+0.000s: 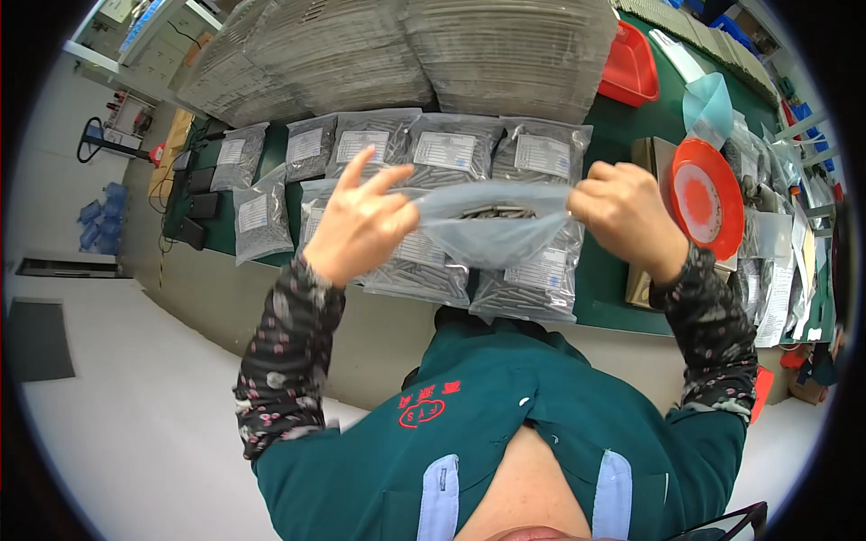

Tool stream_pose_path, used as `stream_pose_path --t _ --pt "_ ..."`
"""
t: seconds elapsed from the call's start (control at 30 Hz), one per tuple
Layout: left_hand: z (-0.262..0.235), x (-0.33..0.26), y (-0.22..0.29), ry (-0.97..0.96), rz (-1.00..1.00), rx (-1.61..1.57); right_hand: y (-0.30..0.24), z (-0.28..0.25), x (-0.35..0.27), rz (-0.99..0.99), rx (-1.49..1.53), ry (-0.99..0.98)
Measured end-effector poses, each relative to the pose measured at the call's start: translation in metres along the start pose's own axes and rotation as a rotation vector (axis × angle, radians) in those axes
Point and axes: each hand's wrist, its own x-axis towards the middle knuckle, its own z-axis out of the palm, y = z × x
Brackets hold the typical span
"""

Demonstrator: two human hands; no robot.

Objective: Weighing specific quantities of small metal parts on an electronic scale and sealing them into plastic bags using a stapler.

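Observation:
A translucent plastic bag (492, 243) is stretched by its mouth between my two hands, above the green table. Its mouth gapes, and several grey rod-like metal pieces show inside. My left hand (365, 216) pinches one end of the mouth, its index and middle fingers extended. At the other end my right hand (622, 212) is closed in a fist round the edge. Beneath and behind lie filled clear bags of similar grey pieces with white labels, among them a bag (410, 279) near the front edge and a bag (478, 135) behind my hands.
Tall stacks of grey corrugated sheets (505, 54) stand at the back of the green table (600, 288). On the right, a red round dish (731, 194) rests on a box (645, 162). A red tray (631, 68) lies farther back. Small black boxes (200, 206) sit at the left edge.

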Motion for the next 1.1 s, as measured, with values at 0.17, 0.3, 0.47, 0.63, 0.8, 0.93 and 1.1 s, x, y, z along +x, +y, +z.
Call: stream_pose_path --t 0.17,0.3,0.47,0.63,0.8,0.93,1.1 --pt "-0.046 -0.013 -0.008 -0.049 -0.031 -0.067 -0.023 -0.017 0.025 0.079 0.026 0.021" --pt "-0.067 -0.037 -0.027 -0.095 -0.093 -0.144 -0.045 -0.013 0.047 0.087 0.091 -0.016" --pt "-0.026 -0.08 -0.05 -0.095 -0.231 -0.439 -0.062 0.036 0.064 0.122 0.194 -0.003" --pt "-0.012 -0.09 -0.061 -0.06 -0.272 -0.634 -0.049 0.045 0.065 0.212 0.794 0.053" --pt "-0.009 -0.088 -0.065 -0.026 -0.234 -0.724 -0.073 0.076 0.067 0.451 1.248 0.199" --pt "-0.006 -0.087 -0.066 -0.016 -0.261 -0.731 -0.081 0.115 0.061 0.564 1.398 0.2" --pt "0.018 -0.101 -0.053 0.439 -0.517 -1.189 -0.102 0.119 0.056 0.936 1.555 0.328"
